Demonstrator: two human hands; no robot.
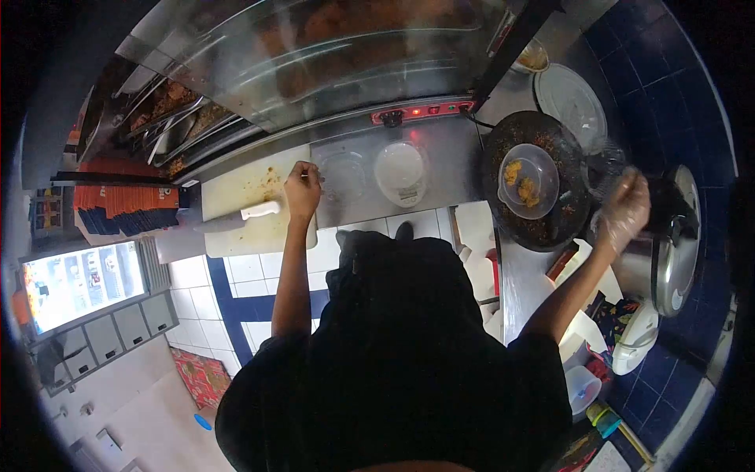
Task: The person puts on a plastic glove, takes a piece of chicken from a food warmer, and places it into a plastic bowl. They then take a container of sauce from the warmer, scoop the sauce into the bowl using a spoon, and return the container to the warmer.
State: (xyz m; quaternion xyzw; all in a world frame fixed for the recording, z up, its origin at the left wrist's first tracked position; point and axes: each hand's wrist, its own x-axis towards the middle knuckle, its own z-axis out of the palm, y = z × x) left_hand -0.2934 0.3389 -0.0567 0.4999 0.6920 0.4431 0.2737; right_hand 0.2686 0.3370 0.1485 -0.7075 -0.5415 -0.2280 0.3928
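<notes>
My left hand (304,190) is bare, with its fingers curled in over the right edge of a pale cutting board (236,185); whether anything is in them is hidden. A knife (250,214) with a white handle lies on that board, just left of this hand. My right hand (627,211) wears a clear plastic glove, its fingers closed at some clear, shiny plastic (604,167). Beside it, a clear round bowl (549,177) with yellow-orange food (525,190) sits on a wide dark pan (507,224) that holds brown bits.
A white oval dish (399,173) stands on the steel counter (452,165). Behind is a glass-fronted warmer (370,63) with a red control strip (425,112). A large lidded steel pot (657,259) is at right. Orange folded boxes (126,206) are stacked at left.
</notes>
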